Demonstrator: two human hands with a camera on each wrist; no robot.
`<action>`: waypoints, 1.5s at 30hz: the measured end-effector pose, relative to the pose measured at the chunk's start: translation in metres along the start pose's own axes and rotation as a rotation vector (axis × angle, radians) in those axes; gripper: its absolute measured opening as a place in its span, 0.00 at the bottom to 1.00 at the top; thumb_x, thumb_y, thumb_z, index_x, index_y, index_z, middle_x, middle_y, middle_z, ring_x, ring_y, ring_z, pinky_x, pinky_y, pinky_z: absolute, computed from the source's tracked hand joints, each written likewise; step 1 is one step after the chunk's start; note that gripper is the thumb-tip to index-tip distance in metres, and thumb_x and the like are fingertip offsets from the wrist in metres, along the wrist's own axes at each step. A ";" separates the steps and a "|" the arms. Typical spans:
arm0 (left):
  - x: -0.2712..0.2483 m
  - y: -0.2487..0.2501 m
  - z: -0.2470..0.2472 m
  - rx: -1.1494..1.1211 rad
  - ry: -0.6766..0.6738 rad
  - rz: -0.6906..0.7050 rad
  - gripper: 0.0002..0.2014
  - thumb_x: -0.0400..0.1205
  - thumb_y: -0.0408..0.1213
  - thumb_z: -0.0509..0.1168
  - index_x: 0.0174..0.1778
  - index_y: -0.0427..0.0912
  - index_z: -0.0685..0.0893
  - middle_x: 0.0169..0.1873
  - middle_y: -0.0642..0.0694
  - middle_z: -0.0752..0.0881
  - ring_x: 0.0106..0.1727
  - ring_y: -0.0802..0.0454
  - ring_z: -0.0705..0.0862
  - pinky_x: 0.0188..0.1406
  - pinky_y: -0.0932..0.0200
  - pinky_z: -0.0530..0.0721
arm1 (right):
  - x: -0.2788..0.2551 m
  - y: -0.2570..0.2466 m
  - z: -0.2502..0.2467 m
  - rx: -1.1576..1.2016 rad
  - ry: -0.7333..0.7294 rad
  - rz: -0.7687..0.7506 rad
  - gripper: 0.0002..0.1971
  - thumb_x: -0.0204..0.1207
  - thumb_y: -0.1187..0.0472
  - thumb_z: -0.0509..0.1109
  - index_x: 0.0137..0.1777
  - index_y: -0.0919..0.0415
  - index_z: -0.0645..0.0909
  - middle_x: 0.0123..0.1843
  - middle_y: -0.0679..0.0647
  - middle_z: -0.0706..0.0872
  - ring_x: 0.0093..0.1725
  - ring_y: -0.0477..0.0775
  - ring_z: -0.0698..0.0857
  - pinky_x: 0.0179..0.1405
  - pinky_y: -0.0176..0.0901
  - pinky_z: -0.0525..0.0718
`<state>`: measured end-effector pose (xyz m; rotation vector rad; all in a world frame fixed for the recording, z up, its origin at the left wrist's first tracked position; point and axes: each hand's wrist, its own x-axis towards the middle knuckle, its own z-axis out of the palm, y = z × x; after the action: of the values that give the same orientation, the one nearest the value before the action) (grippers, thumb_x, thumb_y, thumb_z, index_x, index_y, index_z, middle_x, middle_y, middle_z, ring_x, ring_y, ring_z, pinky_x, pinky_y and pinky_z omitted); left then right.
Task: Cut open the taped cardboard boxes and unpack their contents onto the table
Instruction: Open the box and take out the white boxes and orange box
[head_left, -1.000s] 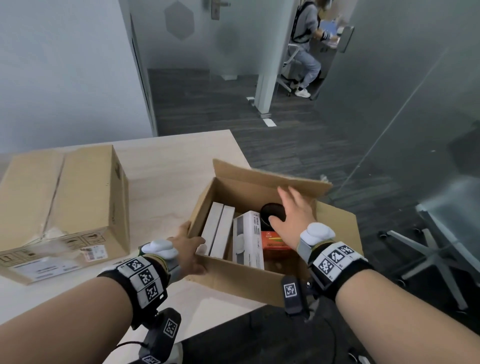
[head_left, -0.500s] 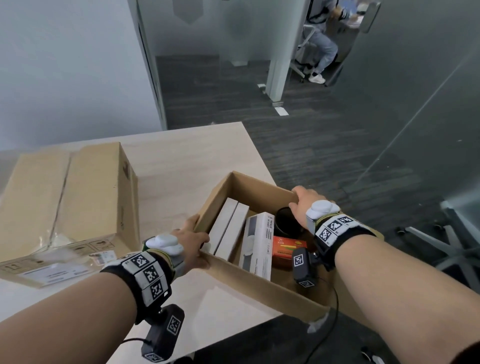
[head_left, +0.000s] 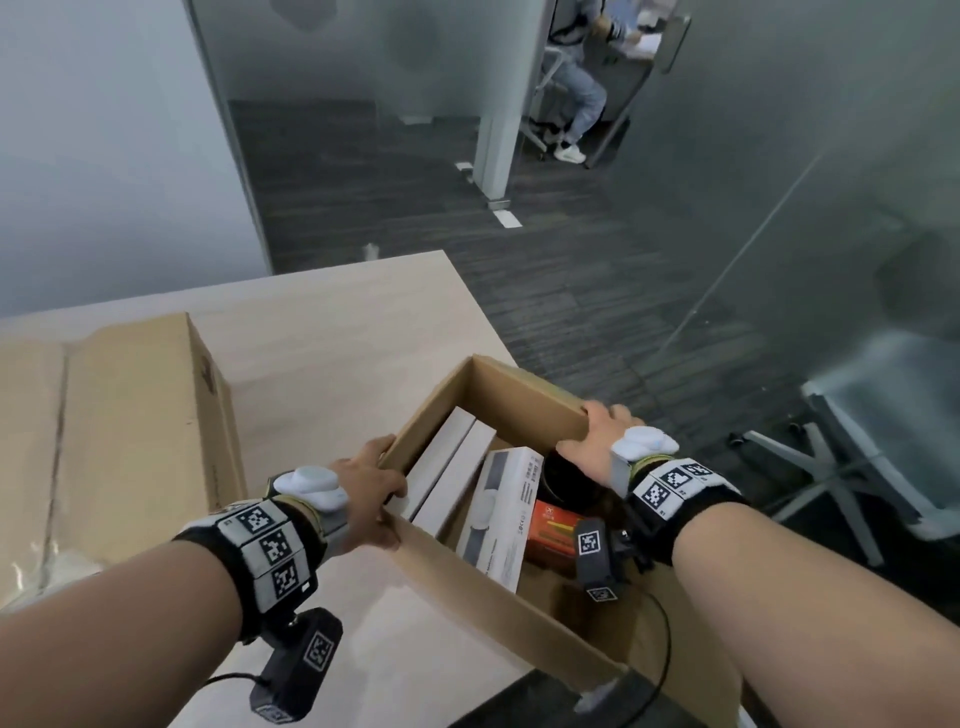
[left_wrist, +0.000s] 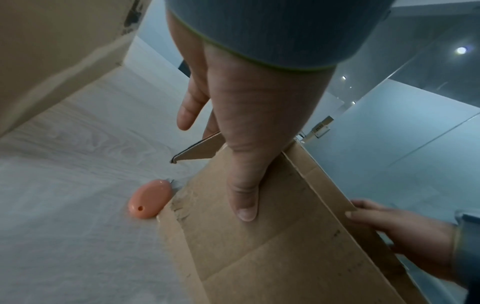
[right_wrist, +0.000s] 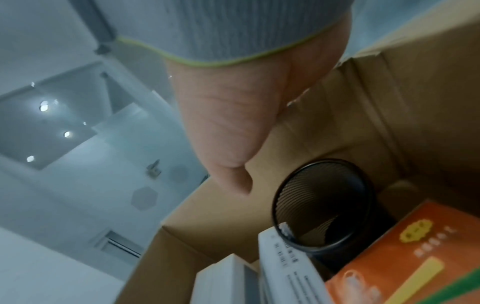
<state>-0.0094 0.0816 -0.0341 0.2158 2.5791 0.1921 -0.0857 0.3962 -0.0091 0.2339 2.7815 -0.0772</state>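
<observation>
An open cardboard box sits at the table's right edge, partly overhanging it. My left hand grips its left wall, with the thumb flat on the cardboard. My right hand grips the far right rim, thumb inside the box. Inside lie two flat white boxes, a white printed box, a black mesh cup and an orange box. A peach oval cutter lies on the table against the box's base. A larger taped box stands closed at the left.
The wooden table ends just right of the open box, with dark floor beyond. A grey office chair stands at the right behind glass. A seated person is far off at the back.
My right hand left the inside of the box above the mesh cup and took the far right rim. The far flap that stood up now lies folded down. My left hand kept its grip.
</observation>
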 end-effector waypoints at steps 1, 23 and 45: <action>0.001 -0.001 0.000 0.008 -0.004 0.010 0.27 0.67 0.64 0.77 0.61 0.68 0.79 0.86 0.61 0.51 0.65 0.46 0.81 0.63 0.46 0.84 | -0.001 -0.004 -0.003 0.064 0.043 -0.008 0.31 0.73 0.38 0.64 0.75 0.46 0.69 0.73 0.54 0.72 0.69 0.63 0.77 0.62 0.57 0.79; 0.001 -0.016 -0.015 0.034 -0.022 0.218 0.28 0.74 0.62 0.74 0.68 0.60 0.76 0.84 0.49 0.56 0.66 0.40 0.79 0.62 0.42 0.83 | -0.016 -0.088 0.042 -0.004 -0.311 -0.053 0.26 0.84 0.55 0.62 0.82 0.52 0.65 0.71 0.59 0.80 0.61 0.62 0.84 0.46 0.41 0.82; 0.010 -0.016 -0.004 -0.017 -0.028 0.166 0.29 0.73 0.61 0.76 0.67 0.63 0.75 0.87 0.54 0.49 0.72 0.38 0.76 0.65 0.42 0.82 | 0.057 -0.153 0.057 0.501 -0.359 0.054 0.34 0.75 0.40 0.65 0.78 0.57 0.71 0.63 0.58 0.83 0.59 0.62 0.81 0.56 0.49 0.76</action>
<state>-0.0223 0.0676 -0.0385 0.4231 2.5308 0.2701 -0.1453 0.2496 -0.0788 0.3757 2.3531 -0.7300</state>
